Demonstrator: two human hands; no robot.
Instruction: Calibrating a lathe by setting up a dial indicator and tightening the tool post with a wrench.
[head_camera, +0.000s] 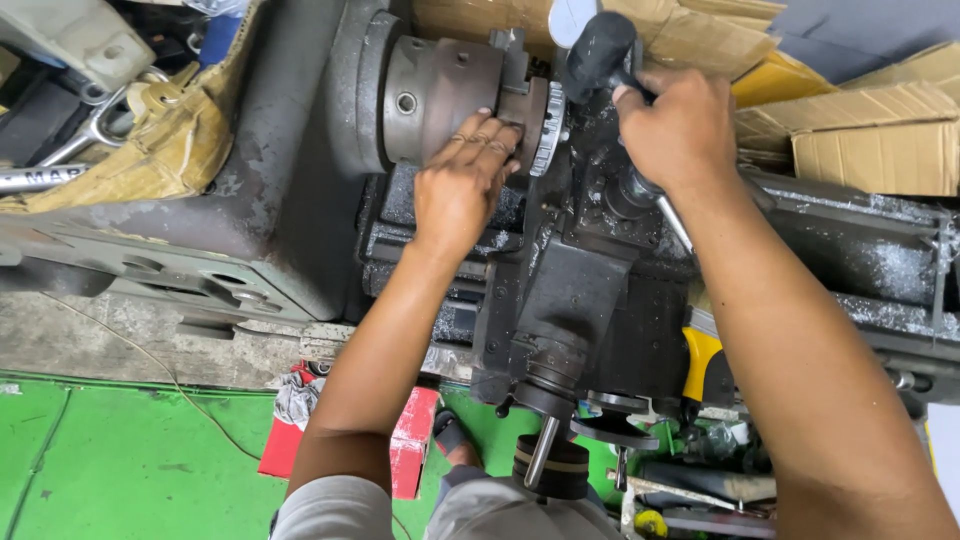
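My left hand (462, 185) rests flat with fingers spread on the lathe chuck (435, 95), its fingertips touching a round toothed metal part (551, 130) clamped at the chuck's face. My right hand (680, 130) grips the handle of a black mallet, whose head (600, 50) sits just above and right of the toothed part. The dark tool carriage (585, 300) lies below both hands.
A grey headstock (290, 180) fills the left. Cardboard boxes (870, 140) are stacked at the top right. Wrenches and a metal tool (60, 150) lie at the top left. A handwheel (555, 455) sticks out toward me. A red box (410, 440) sits on the green floor.
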